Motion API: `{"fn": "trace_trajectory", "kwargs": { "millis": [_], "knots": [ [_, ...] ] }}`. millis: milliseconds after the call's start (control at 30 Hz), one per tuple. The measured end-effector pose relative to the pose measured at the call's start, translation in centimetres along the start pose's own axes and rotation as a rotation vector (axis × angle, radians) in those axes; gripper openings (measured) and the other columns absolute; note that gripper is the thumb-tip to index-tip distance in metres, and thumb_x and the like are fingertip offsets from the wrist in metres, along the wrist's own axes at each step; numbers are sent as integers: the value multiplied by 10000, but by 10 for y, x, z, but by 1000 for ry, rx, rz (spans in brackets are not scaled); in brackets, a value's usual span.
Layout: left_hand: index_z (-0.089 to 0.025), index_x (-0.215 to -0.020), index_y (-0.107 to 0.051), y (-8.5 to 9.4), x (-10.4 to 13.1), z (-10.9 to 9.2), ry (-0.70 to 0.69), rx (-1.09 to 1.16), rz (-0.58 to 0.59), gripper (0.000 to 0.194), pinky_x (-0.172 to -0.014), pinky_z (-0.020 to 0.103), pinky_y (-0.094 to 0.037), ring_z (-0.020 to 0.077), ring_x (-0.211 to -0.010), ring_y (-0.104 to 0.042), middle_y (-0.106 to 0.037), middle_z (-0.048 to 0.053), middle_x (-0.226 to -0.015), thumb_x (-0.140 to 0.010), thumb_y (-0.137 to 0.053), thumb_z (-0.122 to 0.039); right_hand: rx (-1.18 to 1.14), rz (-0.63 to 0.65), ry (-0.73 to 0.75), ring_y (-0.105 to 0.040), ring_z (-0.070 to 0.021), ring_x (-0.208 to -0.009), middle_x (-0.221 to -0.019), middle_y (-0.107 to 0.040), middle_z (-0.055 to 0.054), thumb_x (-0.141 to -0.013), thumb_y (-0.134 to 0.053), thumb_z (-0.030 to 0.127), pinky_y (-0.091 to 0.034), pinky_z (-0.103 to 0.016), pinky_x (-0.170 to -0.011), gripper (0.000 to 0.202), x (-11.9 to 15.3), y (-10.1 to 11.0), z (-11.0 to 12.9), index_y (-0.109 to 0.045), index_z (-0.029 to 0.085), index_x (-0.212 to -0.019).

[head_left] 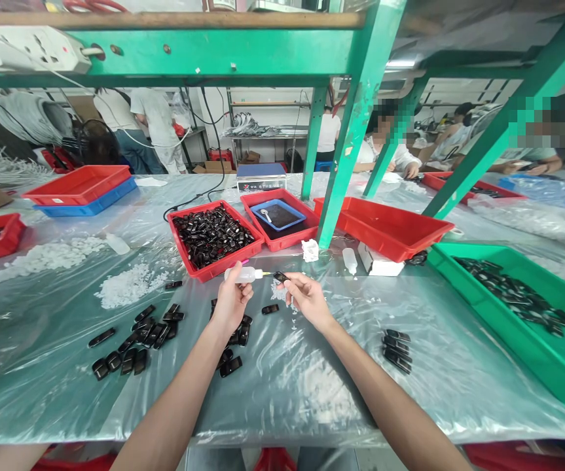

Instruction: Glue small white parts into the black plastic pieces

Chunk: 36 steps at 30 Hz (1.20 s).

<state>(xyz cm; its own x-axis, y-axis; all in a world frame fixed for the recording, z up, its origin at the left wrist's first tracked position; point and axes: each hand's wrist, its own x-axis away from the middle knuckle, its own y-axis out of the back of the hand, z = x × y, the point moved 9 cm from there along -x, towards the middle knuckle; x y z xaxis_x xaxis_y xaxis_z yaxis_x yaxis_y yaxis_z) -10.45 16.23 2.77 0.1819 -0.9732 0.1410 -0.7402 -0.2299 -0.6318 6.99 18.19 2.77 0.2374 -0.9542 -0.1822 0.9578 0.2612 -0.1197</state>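
The left hand [232,301] is squeezing its fingers around a small white bottle [243,275], and the bottle's thin tip is pointing toward the right hand [306,299]. The right hand is pinching a little shiny black piece [281,277] between thumb and fingers. The tip is almost meeting the piece, but whether they are touching is too small to tell. Both hands are hanging over the middle of the worktop [164,405]. Just below them, one loose black piece [270,309] is lying alone, and a small heap [243,332] of more is sitting by the left wrist. A bigger heap [150,333] is lying toward the left edge, with white bits [129,285] spreading behind it. Four or so dark pieces [397,350] are resting in a short stack toward the right edge. Past the hands, a red tray [228,263] is holding lots of black pieces, and beside it another red tray [285,244] is holding a blue tray [298,226] with a white spoon [265,214]. A big green tray [488,347] is filling the right side. Near the far edge, a scale [261,176] is standing, and people are working beyond it.
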Motion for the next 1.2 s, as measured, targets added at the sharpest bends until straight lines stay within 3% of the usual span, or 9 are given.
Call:
{"fn": "trace_trajectory", "kwargs": {
  "millis": [300, 533, 700, 933, 1200],
  "knots": [
    [-171, -629, -520, 11, -7, -16, -184, -229, -40, 435, -414, 218, -192, 45, -437, -302, -453, -46, -539, -714, -816, -477, 21, 4, 11, -539, -103, -472, -779, -708, -43, -788, -730, 551, -331, -219, -375, 432, -1, 1, -4, -711, 181, -1010],
    [-159, -568, -580, 14, -7, -33, -335, -388, -49, 450, -444, 236, -199, 66, -447, -313, -426, -35, -487, -751, -773, -521, -23, 84, -60, -545, -107, -482, -754, -726, -45, -762, -751, 544, -318, -214, -380, 426, 1, -10, -10, -727, 184, -990],
    [-144, -593, -647, 16, -8, -37, -373, -402, -46, 431, -456, 241, -196, 71, -454, -325, -476, -16, -506, -749, -767, -528, -55, 97, -106, -548, -111, -495, -761, -734, -49, -741, -770, 534, -306, -212, -382, 427, 3, -12, -10, -734, 185, -985],
    [-128, -658, -714, 13, -4, -38, -373, -464, -52, 431, -463, 222, -218, 68, -452, -315, -404, -41, -455, -779, -730, -542, -60, 110, -112, -548, -105, -504, -766, -730, -54, -747, -772, 524, -320, -208, -388, 423, 4, -12, -7, -743, 170, -977],
    [-118, -662, -716, 11, -4, -39, -375, -446, -51, 407, -436, 210, -232, 56, -450, -350, -525, -9, -527, -756, -753, -512, -64, 111, -106, -545, -108, -511, -763, -733, -53, -760, -770, 504, -325, -210, -389, 396, 4, -11, -8, -750, 179, -984]
  ]
}}
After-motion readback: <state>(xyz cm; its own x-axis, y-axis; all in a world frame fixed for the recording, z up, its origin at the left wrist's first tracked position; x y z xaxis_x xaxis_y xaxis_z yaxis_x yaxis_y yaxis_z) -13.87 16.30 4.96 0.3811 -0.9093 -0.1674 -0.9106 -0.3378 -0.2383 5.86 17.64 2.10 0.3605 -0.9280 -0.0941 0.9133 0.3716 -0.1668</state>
